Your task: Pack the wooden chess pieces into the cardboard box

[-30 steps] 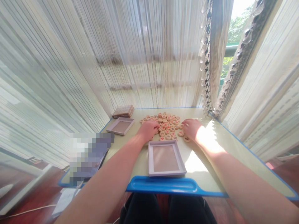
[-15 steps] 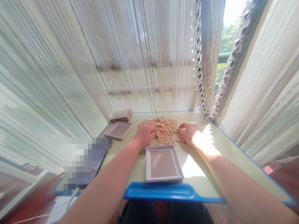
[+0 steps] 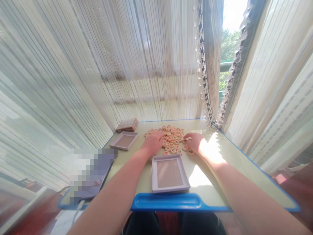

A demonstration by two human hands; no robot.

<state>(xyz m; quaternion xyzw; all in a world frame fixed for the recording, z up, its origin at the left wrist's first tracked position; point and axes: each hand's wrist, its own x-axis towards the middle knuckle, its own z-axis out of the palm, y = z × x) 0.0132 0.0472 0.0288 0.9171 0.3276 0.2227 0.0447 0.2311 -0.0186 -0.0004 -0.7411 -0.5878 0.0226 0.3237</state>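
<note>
A loose pile of round wooden xiangqi pieces (image 3: pixel 172 138), marked with red and dark characters, lies in the middle of the table. My left hand (image 3: pixel 154 142) rests at the pile's left side, its fingers stretched over some pieces and partly covering them. On the right side, my right hand (image 3: pixel 195 141) curves its thumb and forefinger apart, with the fingertips at a xiangqi piece (image 3: pixel 184 141) on the pile's edge. Close in front of the pile sits a shallow, pale, open box part (image 3: pixel 154 174) with nothing in it.
A second shallow box part (image 3: pixel 113 145) lies at the left, with a stacked brown box or book (image 3: pixel 127 125) behind it. A dark, partly blurred flat device (image 3: pixel 105 168) lies at the left edge. The table (image 3: pixel 242 169) has a blue rim; curtains (image 3: pixel 156 81) hang behind.
My right thumb and forefinger have moved apart a little at the pile's right edge. My left hand's fingers look more stretched out over the pieces. The view has shifted slightly.
</note>
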